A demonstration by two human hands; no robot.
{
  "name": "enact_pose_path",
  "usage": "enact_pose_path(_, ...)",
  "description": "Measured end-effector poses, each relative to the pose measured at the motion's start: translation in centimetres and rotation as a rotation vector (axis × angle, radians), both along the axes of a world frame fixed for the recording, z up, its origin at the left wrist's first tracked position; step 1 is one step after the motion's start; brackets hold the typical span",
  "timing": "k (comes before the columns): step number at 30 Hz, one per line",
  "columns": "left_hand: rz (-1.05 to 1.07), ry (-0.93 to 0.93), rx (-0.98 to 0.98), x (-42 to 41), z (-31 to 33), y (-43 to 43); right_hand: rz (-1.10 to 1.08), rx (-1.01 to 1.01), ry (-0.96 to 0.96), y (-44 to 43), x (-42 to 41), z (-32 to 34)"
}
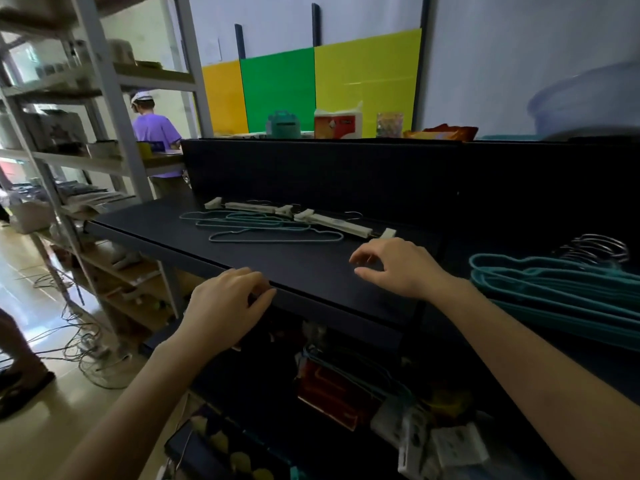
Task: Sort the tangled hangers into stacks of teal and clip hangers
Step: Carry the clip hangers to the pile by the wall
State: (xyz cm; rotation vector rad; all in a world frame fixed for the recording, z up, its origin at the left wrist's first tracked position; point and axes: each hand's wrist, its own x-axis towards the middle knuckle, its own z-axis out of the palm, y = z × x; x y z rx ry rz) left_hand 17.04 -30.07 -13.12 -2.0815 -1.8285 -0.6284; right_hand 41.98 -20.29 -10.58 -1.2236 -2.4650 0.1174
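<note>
A tangle of thin teal hangers (256, 227) and white clip hangers (332, 221) lies at the back of the dark shelf (311, 271). A neat stack of teal hangers (554, 292) with metal hooks sits at the right. My left hand (228, 306) rests at the shelf's front edge, its fingers loosely curled and holding nothing. Over the shelf, just in front of the tangle's right end, hovers my right hand (398, 268), fingers relaxed and empty.
A dark back panel (346, 174) rises behind the shelf. Boxes and more hangers fill the lower shelf (346, 393). A metal rack (104, 133) stands at the left, cables lie on the floor (79, 341), and a person in purple (156, 133) stands behind.
</note>
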Motion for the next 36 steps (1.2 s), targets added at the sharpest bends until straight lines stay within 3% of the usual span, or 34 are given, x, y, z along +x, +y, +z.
enact_pose_path(10, -0.053, 0.004, -0.009, -6.2, 1.7, 12.3, -0.195, -0.010, -0.057, 11.2, -6.4, 1.7)
enact_pose_path(18, -0.076, -0.019, -0.037, -11.8, 1.7, 19.0, -0.398, -0.053, -0.275, 16.2, -8.0, -1.4)
enact_pose_path(27, -0.155, -0.063, -0.068, -19.2, 1.8, 26.7, -0.522, -0.021, -0.117, 16.1, -8.3, -0.5)
enact_pose_path(36, -0.170, -0.159, -0.324, -23.1, 0.6, 34.4, -0.584, -0.005, 0.067, 13.6, -11.0, 0.1)
